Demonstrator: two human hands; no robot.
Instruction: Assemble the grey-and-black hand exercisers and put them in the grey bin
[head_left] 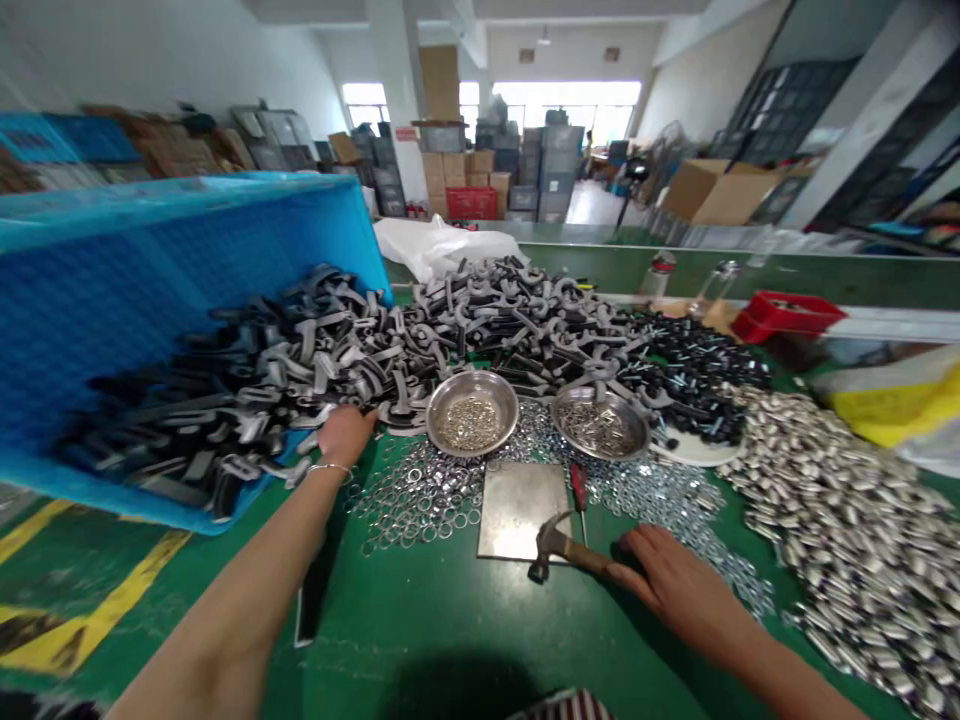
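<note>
Head view: the left hand (345, 435) reaches forward to the near edge of a heap of curved grey and black pieces (322, 350). The heap spills out of a blue crate (150, 270) that lies tipped on its side on the green table (442, 640). The fingertips are buried among the pieces, so I cannot tell whether they pinch one or only touch the heap. A thin bracelet sits on that wrist.

The right hand (675, 590) lies low on the table with its fingers curled around the end of a hammer (559, 548) handle. The hammer's head rests at the near corner of a flat square metal plate (523, 508). A red-handled screwdriver (579, 488) lies just beside the plate's right edge.

Beyond the plate stand two round steel bowls, the left bowl (472, 412) and the right bowl (600, 423), each holding small metal bits. Loose rings (409, 500) are scattered around them. A wide heap of small silver cylinders (840, 510) covers the table to the right, with black bolts (697, 375) behind it.
</note>
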